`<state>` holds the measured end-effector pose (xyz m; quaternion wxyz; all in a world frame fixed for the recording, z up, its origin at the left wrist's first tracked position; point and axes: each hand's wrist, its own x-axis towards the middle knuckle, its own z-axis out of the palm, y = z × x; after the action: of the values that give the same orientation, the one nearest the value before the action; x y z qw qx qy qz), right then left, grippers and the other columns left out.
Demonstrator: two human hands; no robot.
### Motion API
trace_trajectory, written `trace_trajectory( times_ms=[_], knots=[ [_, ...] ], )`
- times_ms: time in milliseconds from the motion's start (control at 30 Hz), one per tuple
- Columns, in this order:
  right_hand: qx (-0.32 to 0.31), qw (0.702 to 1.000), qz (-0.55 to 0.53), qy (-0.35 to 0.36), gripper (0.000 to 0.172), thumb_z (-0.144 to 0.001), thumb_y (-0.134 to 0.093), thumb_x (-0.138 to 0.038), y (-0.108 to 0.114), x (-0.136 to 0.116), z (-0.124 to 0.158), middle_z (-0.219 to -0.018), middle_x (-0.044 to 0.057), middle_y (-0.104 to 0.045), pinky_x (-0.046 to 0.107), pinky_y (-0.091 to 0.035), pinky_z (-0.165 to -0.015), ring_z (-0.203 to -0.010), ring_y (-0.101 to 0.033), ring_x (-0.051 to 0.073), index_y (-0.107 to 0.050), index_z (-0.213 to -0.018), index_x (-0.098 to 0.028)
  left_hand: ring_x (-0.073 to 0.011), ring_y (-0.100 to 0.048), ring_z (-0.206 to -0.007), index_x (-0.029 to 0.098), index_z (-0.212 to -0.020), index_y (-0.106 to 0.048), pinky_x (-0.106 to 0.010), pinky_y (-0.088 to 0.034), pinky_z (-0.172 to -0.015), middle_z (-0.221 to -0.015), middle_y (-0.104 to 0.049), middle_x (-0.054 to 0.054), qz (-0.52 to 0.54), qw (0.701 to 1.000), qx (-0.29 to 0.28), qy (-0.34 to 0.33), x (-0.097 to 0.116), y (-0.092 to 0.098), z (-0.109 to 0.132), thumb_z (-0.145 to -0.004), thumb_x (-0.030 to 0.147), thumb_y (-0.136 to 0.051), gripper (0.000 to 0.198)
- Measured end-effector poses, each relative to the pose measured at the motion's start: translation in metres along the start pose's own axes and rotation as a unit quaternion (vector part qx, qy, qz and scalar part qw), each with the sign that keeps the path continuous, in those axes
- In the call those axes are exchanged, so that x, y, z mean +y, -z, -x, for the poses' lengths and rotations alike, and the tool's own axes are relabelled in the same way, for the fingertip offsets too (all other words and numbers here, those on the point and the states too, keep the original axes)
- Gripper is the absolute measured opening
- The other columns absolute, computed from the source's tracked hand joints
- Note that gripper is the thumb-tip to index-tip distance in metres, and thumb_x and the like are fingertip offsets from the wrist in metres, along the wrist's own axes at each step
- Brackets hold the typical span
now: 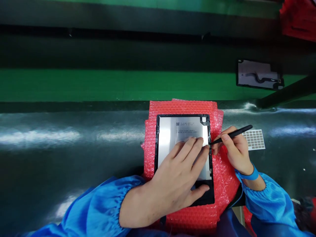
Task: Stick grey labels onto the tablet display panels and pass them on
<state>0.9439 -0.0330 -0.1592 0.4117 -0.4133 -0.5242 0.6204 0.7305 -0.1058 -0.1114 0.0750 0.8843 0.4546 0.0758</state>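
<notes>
A tablet-like display panel [168, 144] lies silver back up, with a black frame and small print near its top. My left hand [177, 174] lies across it, fingers stretched out and thumb spread, the fingertips near the right edge. In my right hand [234, 148] is a slim black pointed tool [238, 131], pinched between thumb and fingers. Its tip meets the panel's right frame, close to my left index fingertip. Whether it is tweezers or a pry stick, I cannot tell. Red bubble wrap [182, 107] sits under the panel.
A white sheet with a grid of small grey pieces [256, 140] lies right of my right hand. Another panel [259, 74] with a dark ribbon cable rests on the green surface [111, 85] behind. More red wrap [298, 19] is at the far right. A dark bar [288, 92] slants in there.
</notes>
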Motion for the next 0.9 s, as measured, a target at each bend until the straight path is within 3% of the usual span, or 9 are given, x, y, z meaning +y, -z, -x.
trace_trajectory(
  times_ms=[500,900],
  knots=[
    [0.014,1.000,-0.015,0.020,0.025,-0.106,-0.068,-0.048,-0.0012,0.0020,0.0008,-0.067,-0.003,-0.072,0.028,-0.058,-0.050,-0.049,-0.066,0.014,-0.064,-0.095,-0.026,-0.0438,-0.050,-0.142,0.009,-0.145,-0.060,-0.054,-0.046,-0.110,-0.158,-0.054,-0.025,0.007,1.000,-0.009,-0.005,-0.0004,0.0049,-0.0006,-0.088,0.062,-0.073,0.079],
    [0.009,0.999,-0.016,0.028,0.024,-0.107,-0.067,-0.045,-0.0027,0.0024,0.0008,-0.068,-0.004,-0.073,0.025,-0.058,-0.048,-0.049,-0.068,0.013,-0.062,-0.096,-0.025,-0.0426,-0.051,-0.141,0.009,-0.153,-0.053,-0.051,-0.044,-0.110,-0.158,-0.055,-0.024,0.002,1.000,-0.006,-0.001,-0.0004,0.0037,-0.0012,-0.086,0.064,-0.075,0.089]
  ],
)
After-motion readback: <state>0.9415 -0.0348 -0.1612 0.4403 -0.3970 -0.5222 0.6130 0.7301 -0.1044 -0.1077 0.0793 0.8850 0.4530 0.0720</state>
